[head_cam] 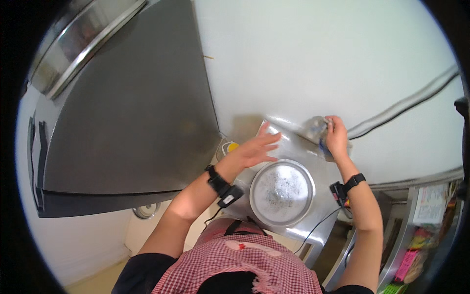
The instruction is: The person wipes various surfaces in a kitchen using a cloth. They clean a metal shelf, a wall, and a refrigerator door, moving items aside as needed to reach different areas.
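Observation:
My right hand (336, 136) grips a crumpled greyish cloth (320, 134) with blue patches, close to the wall at the back right of a stainless steel table (323, 176). My left hand (259, 147) holds nothing; its fingers are spread over the table's back left part. Between my forearms a round metal lid or tray (282, 193) with dark specks lies on the table, just in front of my left fingertips. Part of the cloth is hidden behind my right hand.
A large dark grey refrigerator-like cabinet (136, 99) rises at the left. A pale wall (323, 55) stands behind the table. Black cables (404, 107) run along it at the right. A metal shelf unit (394, 253) holds packets at the lower right. A clear container with something yellow (232, 147) is beside the table.

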Available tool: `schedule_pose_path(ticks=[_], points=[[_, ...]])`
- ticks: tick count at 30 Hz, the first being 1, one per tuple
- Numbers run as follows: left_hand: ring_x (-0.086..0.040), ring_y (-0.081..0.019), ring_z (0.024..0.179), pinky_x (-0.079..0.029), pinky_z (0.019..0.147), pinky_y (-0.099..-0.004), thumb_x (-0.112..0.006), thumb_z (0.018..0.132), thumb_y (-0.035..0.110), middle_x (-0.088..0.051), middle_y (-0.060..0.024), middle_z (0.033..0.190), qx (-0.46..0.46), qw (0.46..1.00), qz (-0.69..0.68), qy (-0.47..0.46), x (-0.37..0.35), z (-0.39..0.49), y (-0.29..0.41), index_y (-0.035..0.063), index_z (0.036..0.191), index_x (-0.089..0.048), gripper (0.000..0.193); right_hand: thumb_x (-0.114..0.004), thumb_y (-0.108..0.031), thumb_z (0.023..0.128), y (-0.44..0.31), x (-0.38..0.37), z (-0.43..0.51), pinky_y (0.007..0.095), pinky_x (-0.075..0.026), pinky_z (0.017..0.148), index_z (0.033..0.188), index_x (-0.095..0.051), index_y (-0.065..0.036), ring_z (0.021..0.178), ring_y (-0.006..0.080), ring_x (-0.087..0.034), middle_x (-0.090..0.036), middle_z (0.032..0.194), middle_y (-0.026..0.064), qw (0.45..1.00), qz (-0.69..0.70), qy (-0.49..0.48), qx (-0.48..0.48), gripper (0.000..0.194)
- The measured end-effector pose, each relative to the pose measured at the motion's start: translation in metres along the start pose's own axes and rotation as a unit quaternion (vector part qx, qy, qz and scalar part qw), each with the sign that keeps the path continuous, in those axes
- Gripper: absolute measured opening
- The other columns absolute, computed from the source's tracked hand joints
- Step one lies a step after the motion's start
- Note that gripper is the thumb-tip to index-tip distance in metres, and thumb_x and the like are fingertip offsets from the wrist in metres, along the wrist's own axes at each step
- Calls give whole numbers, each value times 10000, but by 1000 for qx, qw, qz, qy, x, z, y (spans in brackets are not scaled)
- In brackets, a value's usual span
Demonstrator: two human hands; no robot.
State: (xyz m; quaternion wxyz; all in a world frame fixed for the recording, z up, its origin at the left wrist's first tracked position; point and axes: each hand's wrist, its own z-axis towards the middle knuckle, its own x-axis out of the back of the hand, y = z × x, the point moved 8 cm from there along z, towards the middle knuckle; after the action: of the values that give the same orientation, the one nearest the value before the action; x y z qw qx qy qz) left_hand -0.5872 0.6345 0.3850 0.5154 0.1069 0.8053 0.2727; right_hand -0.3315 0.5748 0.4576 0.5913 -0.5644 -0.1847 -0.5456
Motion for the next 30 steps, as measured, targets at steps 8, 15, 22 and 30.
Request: schedule_pose_path(ticks=[8,15,22,30], points=[[-595,-249,1112,-497,952,-467,-714,903,240,-552,-113,1305,-16,998,54,-4,-27,70,-1,150,1381,-383,589,-580,-289,962,-57,5,-32,428,-412,1004,1329,-471,-18,1210,323,-499,-468,1346,180,968,202,27,-145,468],[-547,-373,1053,-462,930,-450,-702,826,49,-544,-194,1124,-383,592,697,129,48,101,72,33,1249,-483,476,-621,-133,944,121,124,-272,291,-450,927,1212,-597,-33,1077,147,-562,-596,1186,78,889,180,304,-292,288],[-368,-434,1301,-335,1099,-486,-575,786,-91,-357,-224,1414,-183,599,749,-215,31,228,-77,112,1333,-459,595,-568,-196,999,126,78,-632,332,-511,893,1086,-593,19,978,160,-577,-604,1052,66,761,71,335,-552,234],[-350,-419,1311,-333,1086,-514,-688,848,128,-346,-186,1457,-168,452,800,-356,40,251,-111,207,1300,-537,483,-557,-168,1001,73,31,-656,273,-502,825,1045,-610,-21,910,110,-584,-603,1015,26,677,172,354,-622,162]])
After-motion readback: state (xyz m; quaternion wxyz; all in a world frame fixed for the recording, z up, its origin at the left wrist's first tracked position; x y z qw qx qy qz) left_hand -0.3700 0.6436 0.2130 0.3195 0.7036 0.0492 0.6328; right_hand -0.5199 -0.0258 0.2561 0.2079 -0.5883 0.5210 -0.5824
